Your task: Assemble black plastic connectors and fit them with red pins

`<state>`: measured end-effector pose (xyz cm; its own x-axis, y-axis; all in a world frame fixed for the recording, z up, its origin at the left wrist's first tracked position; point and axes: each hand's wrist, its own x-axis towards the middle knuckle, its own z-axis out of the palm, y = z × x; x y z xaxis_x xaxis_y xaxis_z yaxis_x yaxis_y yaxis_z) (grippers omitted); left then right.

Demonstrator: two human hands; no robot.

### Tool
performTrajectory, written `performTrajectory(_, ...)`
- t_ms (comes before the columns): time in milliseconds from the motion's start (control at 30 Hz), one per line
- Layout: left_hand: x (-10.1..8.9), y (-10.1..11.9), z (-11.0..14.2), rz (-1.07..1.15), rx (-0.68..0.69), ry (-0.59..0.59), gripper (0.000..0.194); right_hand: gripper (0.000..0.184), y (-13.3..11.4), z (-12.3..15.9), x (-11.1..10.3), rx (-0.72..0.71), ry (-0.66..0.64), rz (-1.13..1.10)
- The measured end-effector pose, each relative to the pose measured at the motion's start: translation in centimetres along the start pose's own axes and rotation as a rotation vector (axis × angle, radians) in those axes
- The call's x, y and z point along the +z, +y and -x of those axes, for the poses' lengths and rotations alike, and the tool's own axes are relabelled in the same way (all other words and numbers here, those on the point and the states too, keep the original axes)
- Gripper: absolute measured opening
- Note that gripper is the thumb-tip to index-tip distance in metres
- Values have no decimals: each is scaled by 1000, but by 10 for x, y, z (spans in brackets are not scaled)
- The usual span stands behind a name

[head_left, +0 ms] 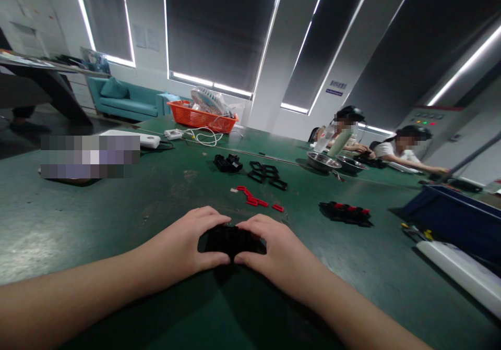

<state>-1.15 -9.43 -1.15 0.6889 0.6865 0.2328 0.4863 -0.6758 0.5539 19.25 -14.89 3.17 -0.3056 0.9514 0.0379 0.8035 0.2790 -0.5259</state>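
Between my two hands is a black plastic part (234, 243), low over the near side of the green table (172, 198). My left hand (201, 238) grips its left end, thumb below and fingers above. At the other end my right hand (270, 240) holds it the same way. The part is dark, so its details are hard to make out. Just beyond my hands lie several small red plastic clips (256, 202). Farther off are several black rectangular frames (268, 172) and a cluster of black blocks (227, 163). To the right rests a black assembly with red pieces (346, 213).
An orange basket (201, 116) with a fan stands at the back, near a white cable (207, 137). Metal bowls (323, 162) sit back right. A blue bin (454, 219) and a long white object (462, 272) occupy the right side. Two people (403, 149) work across the table.
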Motion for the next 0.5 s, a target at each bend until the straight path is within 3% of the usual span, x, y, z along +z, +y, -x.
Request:
performTrajectory(300,-3,5,-2,-9,-11,-37,33,42,-1,3,-1,-40,1,7)
performTrajectory(500,-2,3,-2,10,0,-43,33,31,-2,3,-2,-40,-13,-10)
